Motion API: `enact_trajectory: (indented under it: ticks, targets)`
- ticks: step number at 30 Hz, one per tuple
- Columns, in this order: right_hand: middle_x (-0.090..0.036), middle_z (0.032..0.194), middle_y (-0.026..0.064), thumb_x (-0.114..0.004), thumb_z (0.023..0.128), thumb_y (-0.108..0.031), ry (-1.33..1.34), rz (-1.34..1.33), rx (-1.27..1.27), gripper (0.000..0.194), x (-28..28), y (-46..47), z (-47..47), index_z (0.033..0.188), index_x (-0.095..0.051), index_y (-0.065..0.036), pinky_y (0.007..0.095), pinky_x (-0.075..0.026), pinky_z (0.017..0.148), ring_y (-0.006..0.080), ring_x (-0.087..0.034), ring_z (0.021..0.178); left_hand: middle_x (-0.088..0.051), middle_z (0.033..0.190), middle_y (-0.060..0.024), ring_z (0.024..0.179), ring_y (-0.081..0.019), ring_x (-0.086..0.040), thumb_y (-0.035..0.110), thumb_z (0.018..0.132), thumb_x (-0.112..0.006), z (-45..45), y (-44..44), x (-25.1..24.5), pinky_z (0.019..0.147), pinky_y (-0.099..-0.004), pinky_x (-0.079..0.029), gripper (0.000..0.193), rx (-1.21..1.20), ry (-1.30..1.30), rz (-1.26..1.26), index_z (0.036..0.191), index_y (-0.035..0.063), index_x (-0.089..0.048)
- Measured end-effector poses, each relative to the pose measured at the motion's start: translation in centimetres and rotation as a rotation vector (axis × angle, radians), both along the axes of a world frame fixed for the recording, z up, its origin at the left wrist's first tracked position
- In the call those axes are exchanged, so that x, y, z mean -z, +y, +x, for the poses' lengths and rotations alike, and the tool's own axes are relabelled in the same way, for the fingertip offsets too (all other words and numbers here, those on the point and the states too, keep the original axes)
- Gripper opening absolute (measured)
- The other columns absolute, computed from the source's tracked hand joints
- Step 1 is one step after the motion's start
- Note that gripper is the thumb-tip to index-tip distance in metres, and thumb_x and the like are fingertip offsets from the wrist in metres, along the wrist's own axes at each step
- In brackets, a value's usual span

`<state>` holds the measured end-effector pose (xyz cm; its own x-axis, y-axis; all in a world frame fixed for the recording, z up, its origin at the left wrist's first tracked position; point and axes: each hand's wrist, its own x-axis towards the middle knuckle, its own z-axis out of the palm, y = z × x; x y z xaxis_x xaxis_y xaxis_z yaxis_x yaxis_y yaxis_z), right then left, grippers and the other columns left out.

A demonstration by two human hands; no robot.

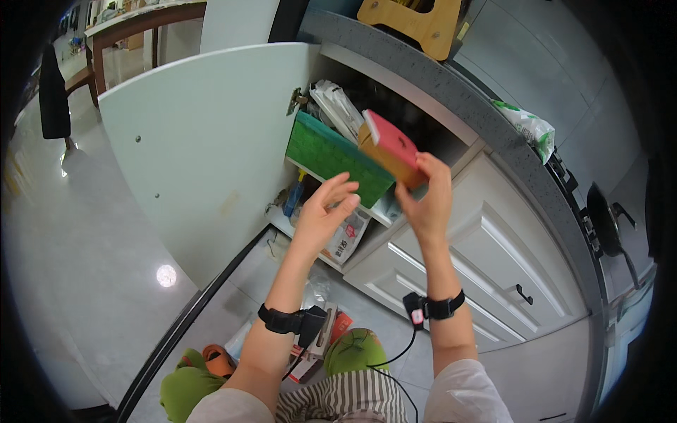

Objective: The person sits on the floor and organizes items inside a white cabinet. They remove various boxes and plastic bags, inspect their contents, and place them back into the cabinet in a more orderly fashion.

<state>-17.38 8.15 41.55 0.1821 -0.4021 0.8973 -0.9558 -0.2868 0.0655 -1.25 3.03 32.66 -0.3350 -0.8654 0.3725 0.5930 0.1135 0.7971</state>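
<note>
My right hand (431, 198) grips the near end of a small box (394, 138) with a pinkish-red face and a yellow-brown side. The box is tilted at the mouth of an open base cabinet, above the right end of a green bin (336, 158). My left hand (325, 214) is empty, its fingers apart, just in front of that bin. White plastic-wrapped packages (338, 108) stick up out of the bin, which sits on the cabinet's upper shelf. The cabinet's dark inside hides what lies farther back.
The white cabinet door (211, 143) stands wide at left. On the lower shelf are a blue-handled item (293, 198) and a printed bag (349, 238). Above runs a grey countertop (423, 69) with a wooden rack (423, 26) and a frying pan (603, 219). Boxes (317, 338) lie by my knees.
</note>
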Motion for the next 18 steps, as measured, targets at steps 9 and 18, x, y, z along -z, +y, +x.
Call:
enact_trajectory:
  ticks: [9,18]
  targets:
    - [-0.056,0.124,0.0145,-0.076,0.059,0.007,0.02,-0.004,-0.183,0.064,6.4,3.3,4.6,0.113,-0.046,-0.01,0.0438,-0.045,0.093,0.0371,-0.052,0.114,-0.051,0.13,-0.0071,0.122,-0.026,-0.049,0.033,0.079,-0.075,-2.4,2.8,5.1,0.101,-0.0483,-0.04,0.066,0.337,0.497,0.179,0.132,0.011,-0.044]
    - [-0.061,0.122,0.0147,-0.067,0.071,0.001,-0.488,0.369,-0.295,0.041,9.2,6.9,4.7,0.112,-0.064,-0.003,0.0372,-0.044,0.096,0.0295,-0.058,0.109,-0.044,0.139,-0.0115,0.124,-0.0237,-0.048,0.05,0.072,-0.076,-1.3,4.4,8.6,0.103,-0.0405,-0.043,0.095,0.382,0.514,0.173,0.144,0.0101,-0.028]
